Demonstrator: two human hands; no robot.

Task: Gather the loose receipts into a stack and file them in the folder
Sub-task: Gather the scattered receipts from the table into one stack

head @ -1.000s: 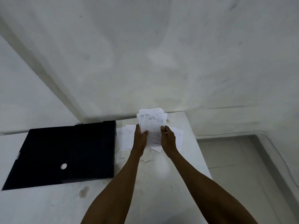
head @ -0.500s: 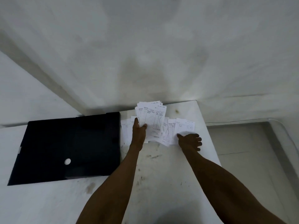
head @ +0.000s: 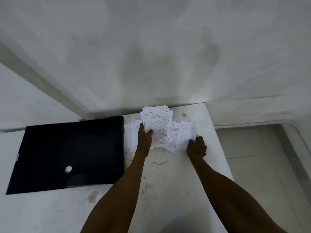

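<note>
Here the left hand (head: 144, 139) grips a receipt stack (head: 158, 121) upright, the right hand (head: 196, 147) pinching one receipt (head: 187, 135).

wall (head: 151, 47): stained whitewash, seen at 12 o'clock | table (head: 42, 212): white, smudged, set against it | floor (head: 262, 165): pale tiles, seen at 3 o'clock | light: dim
</note>
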